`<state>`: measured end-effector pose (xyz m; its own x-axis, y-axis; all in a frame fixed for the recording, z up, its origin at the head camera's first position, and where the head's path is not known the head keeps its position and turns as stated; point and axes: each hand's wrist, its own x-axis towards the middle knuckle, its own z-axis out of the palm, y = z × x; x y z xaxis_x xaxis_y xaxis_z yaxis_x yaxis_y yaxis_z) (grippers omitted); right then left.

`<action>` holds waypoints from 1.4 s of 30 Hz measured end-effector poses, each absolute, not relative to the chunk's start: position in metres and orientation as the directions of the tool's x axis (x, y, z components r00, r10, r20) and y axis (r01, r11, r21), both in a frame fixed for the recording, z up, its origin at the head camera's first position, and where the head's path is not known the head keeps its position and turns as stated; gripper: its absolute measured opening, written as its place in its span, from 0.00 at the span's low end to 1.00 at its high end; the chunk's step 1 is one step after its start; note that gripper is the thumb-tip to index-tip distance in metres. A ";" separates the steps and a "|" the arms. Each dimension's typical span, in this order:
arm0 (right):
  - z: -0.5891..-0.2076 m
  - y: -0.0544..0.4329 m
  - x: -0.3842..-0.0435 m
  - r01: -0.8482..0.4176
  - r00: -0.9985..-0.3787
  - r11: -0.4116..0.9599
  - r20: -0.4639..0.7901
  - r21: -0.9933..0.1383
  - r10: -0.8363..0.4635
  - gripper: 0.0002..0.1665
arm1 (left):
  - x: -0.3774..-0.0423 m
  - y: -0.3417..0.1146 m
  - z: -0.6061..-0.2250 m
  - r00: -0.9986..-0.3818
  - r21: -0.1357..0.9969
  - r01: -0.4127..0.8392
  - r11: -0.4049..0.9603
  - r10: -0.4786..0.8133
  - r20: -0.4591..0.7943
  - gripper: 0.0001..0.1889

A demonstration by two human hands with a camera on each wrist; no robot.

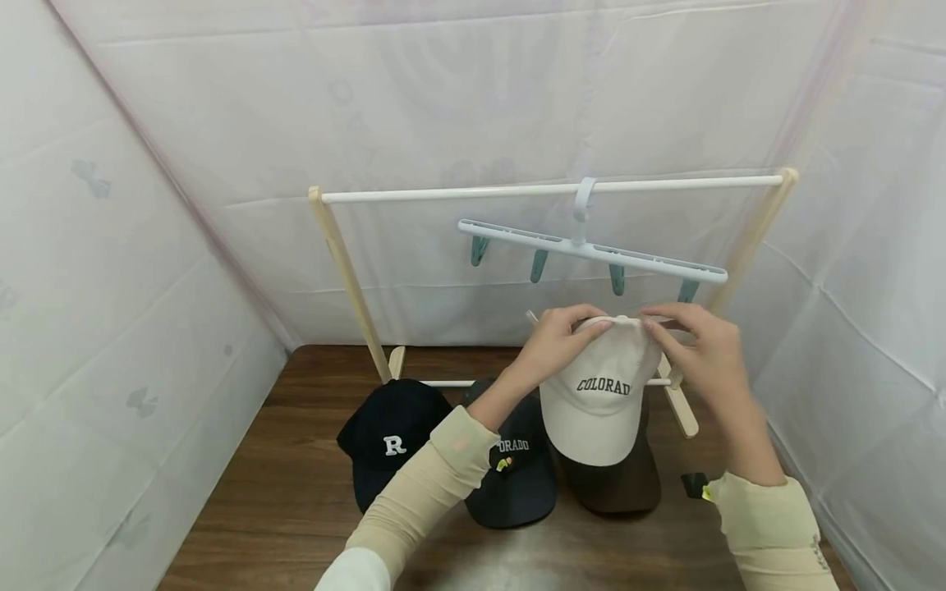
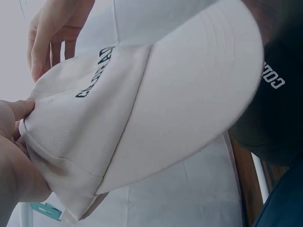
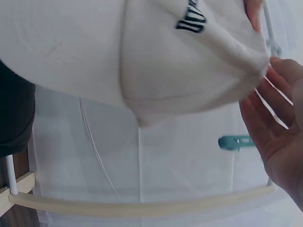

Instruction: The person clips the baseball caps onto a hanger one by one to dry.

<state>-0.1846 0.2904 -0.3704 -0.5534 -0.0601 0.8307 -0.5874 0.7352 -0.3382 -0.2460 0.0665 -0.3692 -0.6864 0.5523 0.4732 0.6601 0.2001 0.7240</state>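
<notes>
A cream baseball cap (image 1: 602,394) with dark COLORADO lettering hangs brim down between both hands, in front of the clip hanger. My left hand (image 1: 557,341) grips the left of its crown, thumb in front and fingers behind; the left wrist view shows this thumb (image 2: 21,109) on the fabric. At the right of the crown's top, my right hand (image 1: 698,345) pinches the cap, its other fingers (image 3: 272,101) spread behind. Above them a pale blue hanger (image 1: 591,249) with several teal clips (image 1: 617,279) hangs tilted from the rack's white bar (image 1: 458,194).
On the wooden table (image 1: 273,460) lie a black cap (image 1: 392,419) with a white R, a dark lettered cap (image 1: 517,492) and a brown cap (image 1: 621,484). A small black tag (image 1: 693,484) lies to the right. Wooden rack posts (image 1: 347,279) stand behind.
</notes>
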 end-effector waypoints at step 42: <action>-0.343 0.351 -0.259 -0.146 -0.978 0.134 0.163 -0.980 0.128 0.46 | -0.241 0.076 -0.376 -0.695 0.742 0.638 0.206 0.569 0.440 0.12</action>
